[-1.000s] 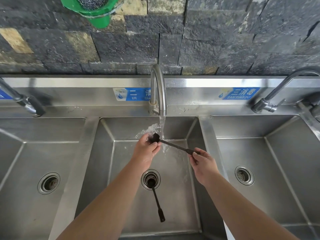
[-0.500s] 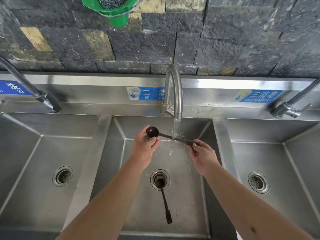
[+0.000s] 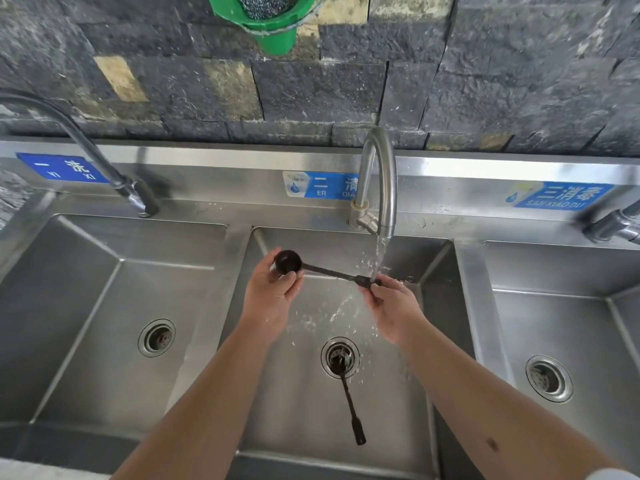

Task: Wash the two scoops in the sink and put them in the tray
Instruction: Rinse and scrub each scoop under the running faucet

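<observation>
Both hands grip one dark scoop (image 3: pixel 320 269) above the middle basin (image 3: pixel 408 375) of a three-basin steel sink. Left hand (image 3: pixel 272 292) closes its fingers around the round bowl end of the scoop; right hand (image 3: pixel 391 308) pinches the far end of the handle between thumb and fingertips. The scoop lies nearly level, bowl to the left, handle running right and slightly down.

Water runs from the centre faucet (image 3: pixel 379 181). The stream strikes the handle end, just beside the right hand's fingertips, and splashes onto the basin floor. One second ago the stream fell on the bowl end at the left hand; half a second ago it hit mid-handle. The scoop has therefore shifted left under the spout, and the bowl now sits clear of the water.

A second scoop (image 3: pixel 348 396) lies flat on the basin floor, bowl over the drain (image 3: pixel 327 348), handle pointing toward the near edge; its position matches both earlier frames.

A green holder (image 3: pixel 277 27) containing steel wool hangs on the stone wall above. Blue labels (image 3: pixel 318 185) mark the backsplash. No tray is in view.
</observation>
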{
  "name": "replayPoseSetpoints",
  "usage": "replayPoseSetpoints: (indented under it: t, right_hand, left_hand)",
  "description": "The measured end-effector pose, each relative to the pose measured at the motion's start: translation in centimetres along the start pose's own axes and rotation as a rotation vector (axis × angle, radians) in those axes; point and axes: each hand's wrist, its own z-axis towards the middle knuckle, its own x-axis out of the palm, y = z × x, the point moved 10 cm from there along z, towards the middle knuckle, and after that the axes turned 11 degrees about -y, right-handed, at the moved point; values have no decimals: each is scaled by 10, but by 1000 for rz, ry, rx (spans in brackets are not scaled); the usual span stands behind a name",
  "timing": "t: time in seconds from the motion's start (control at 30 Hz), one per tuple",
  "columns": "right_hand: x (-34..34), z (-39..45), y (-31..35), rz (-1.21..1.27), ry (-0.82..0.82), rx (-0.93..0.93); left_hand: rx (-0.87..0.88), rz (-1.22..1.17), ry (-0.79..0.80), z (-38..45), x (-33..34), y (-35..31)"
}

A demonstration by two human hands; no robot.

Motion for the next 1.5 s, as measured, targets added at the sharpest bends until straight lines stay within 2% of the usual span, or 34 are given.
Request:
replayPoseSetpoints:
  t: [0.17, 0.27, 0.33, 0.47, 0.53, 0.6, 0.67, 0.8, 0.97, 1.13, 1.5]
  right_hand:
    - [4, -11, 5, -51, 67, -7]
    - [-7, -18, 28, -96, 104, -90]
    - [-21, -22, 48, -191, 93, -183]
    - [-60, -32, 95, -499, -37, -457]
    - [-84, -38, 113, -590, -131, -523]
    - [-107, -43, 126, -577, -194, -541]
    - [-125, -46, 132, -556, -220, -541]
    - [-153, -52, 137, -527, -255, -539]
    - [-158, -48, 126, -378, -238, -440]
    - [-112, -32, 100, -181, -175, -296]
    - [-5, -31, 53, -236, -3, -215]
  left_hand:
    - [17, 8, -7, -2, -3, -4]
    - [11, 68, -2, -7, 11, 3]
    - [22, 188, 3, -10, 25, 13]
    - [11, 369, 80, -17, 57, 44]
    - [-22, 389, 144, -23, 73, 59]
    - [-68, 388, 219, -31, 89, 74]
    - [-121, 374, 273, -38, 102, 86]
    - [-211, 396, 269, -45, 110, 101]
    - [-221, 368, 250, -43, 109, 101]
    - [-206, 271, 133, -25, 71, 73]
    - [-106, 162, -41, -7, -5, -5]
